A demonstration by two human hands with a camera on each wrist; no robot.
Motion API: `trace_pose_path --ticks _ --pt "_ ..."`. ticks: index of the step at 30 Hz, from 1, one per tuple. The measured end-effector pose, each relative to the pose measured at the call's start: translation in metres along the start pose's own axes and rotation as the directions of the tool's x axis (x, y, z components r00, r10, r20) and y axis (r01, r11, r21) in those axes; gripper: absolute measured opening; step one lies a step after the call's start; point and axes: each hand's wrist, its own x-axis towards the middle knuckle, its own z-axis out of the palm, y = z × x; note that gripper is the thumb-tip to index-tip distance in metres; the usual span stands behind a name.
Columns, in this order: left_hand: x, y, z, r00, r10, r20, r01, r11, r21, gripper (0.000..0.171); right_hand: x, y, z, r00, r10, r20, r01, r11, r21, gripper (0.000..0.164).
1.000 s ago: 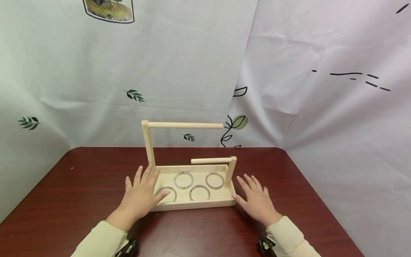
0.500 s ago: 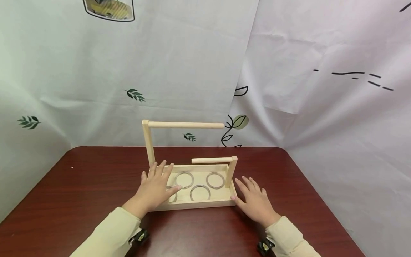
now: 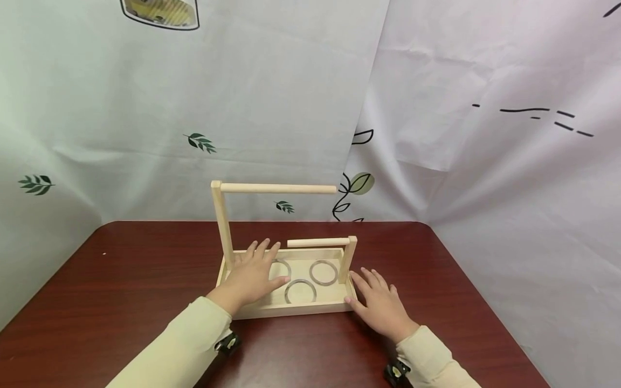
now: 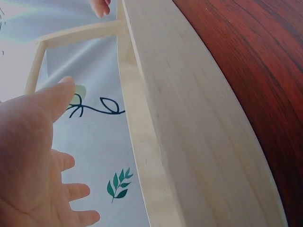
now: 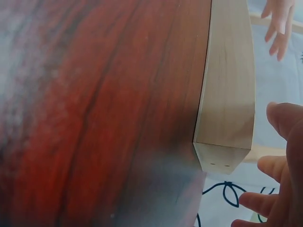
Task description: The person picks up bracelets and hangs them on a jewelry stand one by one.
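Note:
A pale wooden tray [image 3: 305,309] stands on the table with a tall post [image 3: 222,223] at its left end, from which a long dowel [image 3: 278,188] runs rightward. A shorter post [image 3: 347,260] at the right end carries a short dowel [image 3: 317,242] pointing left. Grey rings mark the tray floor; one ring [image 3: 323,272] shows fully, while my left hand partly covers another ring [image 3: 286,268]. That left hand [image 3: 248,280], fingers spread, is over the tray's left half and, in the left wrist view, apart from the wood. My right hand [image 3: 382,306] lies beside the right end, thumb near the front corner.
The dark red table [image 3: 121,291] surrounds the tray. White printed cloth [image 3: 286,97] hangs behind it and along the sides. Each wrist carries a small black camera, such as the left camera [image 3: 228,343].
My left hand has moved rightward from the tray's left end to over its left half, covering the front left ring. My right hand and the tray have hardly moved.

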Motion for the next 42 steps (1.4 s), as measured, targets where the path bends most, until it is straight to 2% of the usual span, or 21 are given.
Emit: trace_pose_path --ticks 4,9,21,27,36,42 --pt "0.004 0.007 0.001 1.0 0.023 0.015 -0.023 0.999 -0.027 0.081 0.0 -0.001 0.001 1.0 0.011 0.009 -0.011 1.0 0.01 0.055" --pt "0.011 0.012 0.006 0.999 0.024 0.045 -0.022 0.999 -0.037 0.079 0.0 -0.001 0.002 0.999 0.024 0.025 -0.024 1.0 0.011 0.052" --pt "0.027 0.023 0.02 0.993 0.034 0.113 -0.031 0.999 -0.027 0.079 -0.002 0.0 0.006 0.998 0.033 0.059 -0.033 0.999 -0.004 0.049" --pt "0.032 0.029 0.024 0.991 0.038 0.128 -0.029 0.997 -0.072 0.08 -0.001 0.0 0.006 0.994 0.05 0.093 -0.05 0.999 -0.003 0.05" --pt "0.042 0.042 0.031 0.987 0.083 0.136 -0.082 0.997 -0.013 0.082 0.0 0.001 0.002 0.983 0.098 0.155 -0.105 0.994 0.037 0.054" --pt "0.049 0.051 0.035 0.981 0.088 0.17 -0.085 0.996 -0.027 0.082 -0.002 0.0 0.003 0.974 0.131 0.183 -0.142 0.989 0.047 0.055"
